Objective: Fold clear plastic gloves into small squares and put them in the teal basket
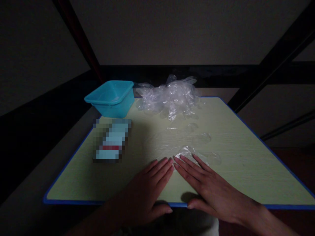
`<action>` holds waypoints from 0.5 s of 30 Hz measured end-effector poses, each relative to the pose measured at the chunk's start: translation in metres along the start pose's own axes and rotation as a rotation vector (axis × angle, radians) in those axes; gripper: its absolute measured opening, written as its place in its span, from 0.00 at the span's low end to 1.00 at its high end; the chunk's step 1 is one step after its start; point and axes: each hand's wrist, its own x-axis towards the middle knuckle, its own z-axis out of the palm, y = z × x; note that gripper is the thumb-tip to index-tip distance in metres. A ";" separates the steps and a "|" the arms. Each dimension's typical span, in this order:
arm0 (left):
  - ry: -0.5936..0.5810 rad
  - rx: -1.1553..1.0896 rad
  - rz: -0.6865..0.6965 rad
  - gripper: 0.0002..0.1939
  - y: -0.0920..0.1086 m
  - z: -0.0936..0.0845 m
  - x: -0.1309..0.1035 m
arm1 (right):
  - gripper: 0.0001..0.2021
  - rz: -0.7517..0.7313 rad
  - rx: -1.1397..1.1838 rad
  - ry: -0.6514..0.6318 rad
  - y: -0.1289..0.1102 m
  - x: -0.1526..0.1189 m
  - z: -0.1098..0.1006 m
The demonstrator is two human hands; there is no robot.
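Observation:
A clear plastic disposable glove lies flat on the table, its fingers pointing right. My left hand rests with outstretched fingers at the glove's near edge. Opposite it, my right hand lies palm down, fingers extended over the near part of the glove, where the film is wrinkled and shiny. The fingertips of both hands almost meet. Neither hand grips anything. Behind the flat glove sits a crumpled heap of similar clear gloves near the table's far edge.
A turquoise plastic basin stands at the table's far left corner. In front of it lies a pixelated phone-like object. The pale wood-grain table has a blue edge. Dark bars and a wall stand behind it.

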 end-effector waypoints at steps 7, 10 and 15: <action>-0.012 -0.021 -0.018 0.43 0.000 -0.001 0.000 | 0.36 0.054 -0.060 0.061 0.012 -0.007 -0.002; -0.035 -0.012 -0.023 0.43 0.001 -0.002 0.000 | 0.36 0.091 -0.103 0.082 0.020 -0.011 -0.003; -0.047 0.017 -0.025 0.44 0.001 -0.001 0.000 | 0.37 0.106 -0.134 0.073 0.027 -0.015 -0.006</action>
